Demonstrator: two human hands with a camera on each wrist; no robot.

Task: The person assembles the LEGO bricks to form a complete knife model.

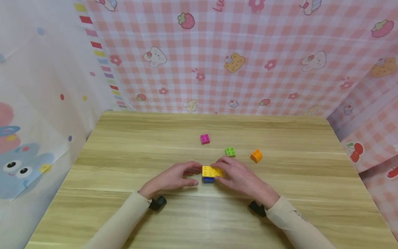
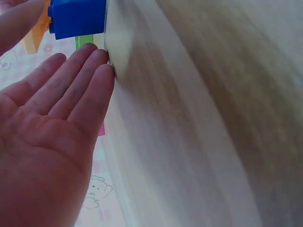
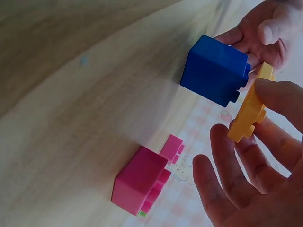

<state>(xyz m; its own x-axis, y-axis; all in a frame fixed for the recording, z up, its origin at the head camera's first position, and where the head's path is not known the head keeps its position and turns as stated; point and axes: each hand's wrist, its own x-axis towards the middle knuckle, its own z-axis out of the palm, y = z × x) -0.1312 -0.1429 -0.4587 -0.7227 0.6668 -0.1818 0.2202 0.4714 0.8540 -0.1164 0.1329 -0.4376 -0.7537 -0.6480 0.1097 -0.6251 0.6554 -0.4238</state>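
Right hand (image 1: 242, 175) pinches the yellow brick (image 1: 208, 171), left hand (image 1: 175, 176) holding nothing; probably light, stiff plastic, best gripped by its edges.

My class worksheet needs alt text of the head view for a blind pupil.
A person's right hand holds a yellow brick above a blue brick on a wooden table, the open left hand beside them. Farther back lie a pink brick, a green brick and an orange brick.

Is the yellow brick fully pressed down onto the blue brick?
No, the right wrist view shows the yellow brick in the right hand, with a visible gap between it and the blue brick.
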